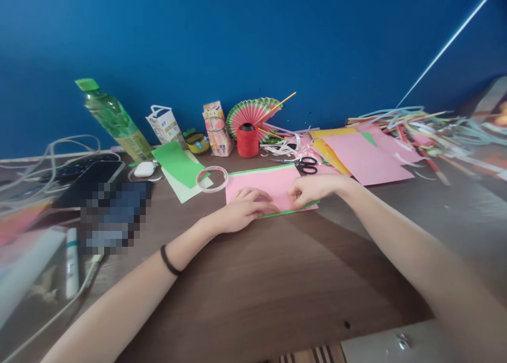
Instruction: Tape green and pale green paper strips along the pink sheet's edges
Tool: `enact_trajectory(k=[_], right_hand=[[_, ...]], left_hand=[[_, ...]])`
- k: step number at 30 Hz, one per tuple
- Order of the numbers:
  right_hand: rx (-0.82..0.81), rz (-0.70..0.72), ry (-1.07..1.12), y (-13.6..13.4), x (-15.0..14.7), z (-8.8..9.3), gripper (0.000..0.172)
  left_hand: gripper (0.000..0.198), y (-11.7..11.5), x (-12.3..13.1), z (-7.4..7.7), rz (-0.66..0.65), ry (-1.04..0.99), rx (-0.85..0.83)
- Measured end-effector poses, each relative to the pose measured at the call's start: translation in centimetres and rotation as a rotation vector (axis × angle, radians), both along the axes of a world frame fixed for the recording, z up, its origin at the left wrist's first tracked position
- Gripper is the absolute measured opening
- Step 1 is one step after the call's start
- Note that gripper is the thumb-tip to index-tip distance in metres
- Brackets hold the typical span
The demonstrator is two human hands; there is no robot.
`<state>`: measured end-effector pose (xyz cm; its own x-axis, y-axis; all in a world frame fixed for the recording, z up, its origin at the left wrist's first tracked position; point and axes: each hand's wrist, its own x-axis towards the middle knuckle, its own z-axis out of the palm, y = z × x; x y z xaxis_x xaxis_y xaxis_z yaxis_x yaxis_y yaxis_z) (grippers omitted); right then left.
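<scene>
Far left on your brown wooden desk point(253, 289): a tangle of white cables point(47, 151), a white glue stick point(72, 262) lying near the edge & a dark flat phone point(93, 180). Behind these, a green plastic bottle point(114, 120) leans to the left, w/ a white computer mouse point(144, 168) just beside its base. Next come loose green paper sheets point(178, 165) and a clear tape roll point(212, 178) lying flat, touching them.

Centre: a pink paper sheet with a green edge point(269, 186) lies flat in front of you, btwn the tape roll and the black-handled scissors point(303, 165). Your left hand point(241, 212), black band on the wrist, rests on the sheet's near left corner, fingers bent & pressing down; can't tell if they grip the edge. Your right hand point(311, 189) sits at the sheet's near right edge, thumb and fingertips closed narrow, pinching the paper.

Behind the sheet, by the blue wall: a red thread spool point(247, 140) upright, w/ a folded pink-and-green paper fan point(253, 112) behind it.

Right: overlapping pink and yellow paper sheets point(364, 159), then a heap of thin coloured paper strips point(415, 125).
</scene>
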<state>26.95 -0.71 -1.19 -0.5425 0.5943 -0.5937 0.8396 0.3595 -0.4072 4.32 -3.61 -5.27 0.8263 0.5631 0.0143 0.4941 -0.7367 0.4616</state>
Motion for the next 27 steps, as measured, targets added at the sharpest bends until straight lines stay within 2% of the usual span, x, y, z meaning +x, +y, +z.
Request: enact_trajectory(k=[7, 12, 15, 19, 27], right_hand=[[0.021, -0.003, -0.018, -0.1, -0.2, 0.1, 0.024], [0.015, -0.009, -0.010, -0.2, -0.2, 0.3, 0.022], [0.006, 0.000, 0.007, -0.1, -0.1, 0.2, 0.022], [0.028, -0.009, -0.003, 0.0, 0.0, -0.1, 0.023], [0.059, -0.036, -0.050, 0.1, -0.1, -0.3, 0.025]], left_hand=[[0.046, -0.4, 0.0, 0.2, -0.019, 0.049, 0.062], [0.034, -1.0, 0.5, -0.4, -0.043, 0.005, 0.238], [0.033, -1.2, 0.8, -1.0, -0.075, -0.028, 0.305], [0.034, -1.1, 0.7, -1.2, -0.119, -0.035, 0.291], [0.041, -1.1, 0.7, -1.1, -0.120, 0.025, 0.310]])
